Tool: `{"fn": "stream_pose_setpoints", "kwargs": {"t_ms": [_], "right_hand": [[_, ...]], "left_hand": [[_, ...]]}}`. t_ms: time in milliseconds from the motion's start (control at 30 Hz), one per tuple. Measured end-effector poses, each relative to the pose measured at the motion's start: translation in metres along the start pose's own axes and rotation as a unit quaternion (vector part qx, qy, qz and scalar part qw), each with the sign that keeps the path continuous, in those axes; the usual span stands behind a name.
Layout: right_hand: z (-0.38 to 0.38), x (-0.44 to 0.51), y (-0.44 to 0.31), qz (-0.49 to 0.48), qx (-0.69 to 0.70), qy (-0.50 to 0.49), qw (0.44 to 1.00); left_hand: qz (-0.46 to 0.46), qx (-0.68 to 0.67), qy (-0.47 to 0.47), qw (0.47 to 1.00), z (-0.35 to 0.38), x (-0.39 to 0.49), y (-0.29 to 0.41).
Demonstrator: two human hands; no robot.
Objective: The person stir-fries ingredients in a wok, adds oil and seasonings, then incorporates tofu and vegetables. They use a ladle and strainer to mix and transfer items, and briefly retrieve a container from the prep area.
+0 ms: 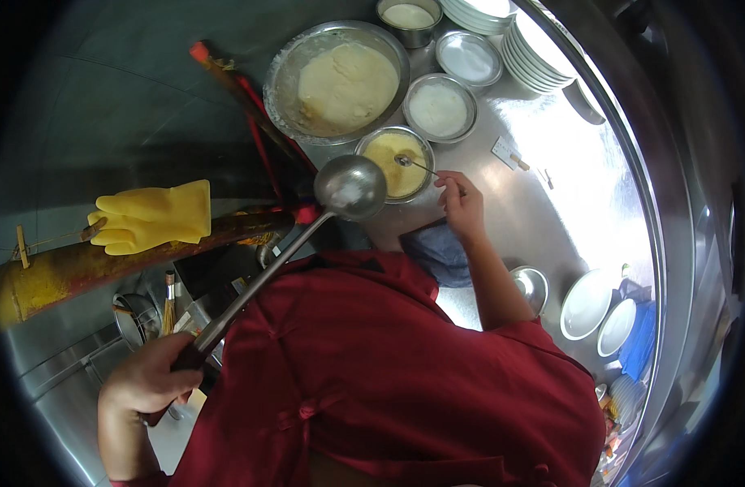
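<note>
My left hand (156,377) is closed round the dark handle of a long metal ladle (350,187), whose round bowl hangs beside a small metal bowl of yellow granular seasoning (389,149). A little white matter lies in the ladle's bowl. Between the fingers of my right hand (462,204) is the thin handle of a small metal spoon (403,160), with its tip on the yellow seasoning. Behind these stand a metal bowl of white powder (438,109) and a large metal basin (275,91) holding a pale, soft mass.
More metal bowls (468,58) and stacked white plates (540,52) stand at the back. A folded dark cloth (436,252) lies near my right forearm. Yellow rubber gloves (156,216) hang over a stained pipe (62,283) on the left. White oval dishes (585,304) sit at right.
</note>
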State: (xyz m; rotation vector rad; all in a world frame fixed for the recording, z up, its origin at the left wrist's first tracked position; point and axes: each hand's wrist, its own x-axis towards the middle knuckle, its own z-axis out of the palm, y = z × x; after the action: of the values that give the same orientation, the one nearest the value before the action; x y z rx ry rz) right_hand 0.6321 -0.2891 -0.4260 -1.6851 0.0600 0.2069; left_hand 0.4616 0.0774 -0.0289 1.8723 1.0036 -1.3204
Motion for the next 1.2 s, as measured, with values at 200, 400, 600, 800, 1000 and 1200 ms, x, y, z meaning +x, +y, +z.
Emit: {"fn": "stream_pose_setpoints", "kwargs": {"t_ms": [200, 400, 600, 800, 1000, 1200], "right_hand": [[0.025, -0.011, 0.026, 0.005, 0.01, -0.026, 1.0], [0.027, -0.006, 0.016, 0.116, 0.125, 0.004, 0.985], [0.006, -0.005, -0.018, 0.075, 0.157, -0.015, 0.985], [-0.042, 0.081, -0.04, -0.092, 0.041, 0.144, 0.985], [-0.072, 0.205, -0.024, -0.046, -0.026, 0.176, 0.983], [-0.068, 0.225, -0.018, -0.021, 0.015, 0.189, 0.982]], "left_hand": [[0.024, -0.039, -0.009, 0.999, -0.001, -0.008, -0.033], [0.035, -0.051, -0.024, 0.998, 0.001, 0.006, -0.04], [0.048, 0.003, -0.028, 0.998, 0.001, 0.017, -0.012], [0.055, -0.004, -0.061, 0.997, 0.016, 0.025, 0.036], [0.118, 0.029, -0.076, 0.99, 0.028, 0.029, 0.072], [0.213, 0.053, -0.064, 0.974, 0.042, 0.046, 0.095]]}}
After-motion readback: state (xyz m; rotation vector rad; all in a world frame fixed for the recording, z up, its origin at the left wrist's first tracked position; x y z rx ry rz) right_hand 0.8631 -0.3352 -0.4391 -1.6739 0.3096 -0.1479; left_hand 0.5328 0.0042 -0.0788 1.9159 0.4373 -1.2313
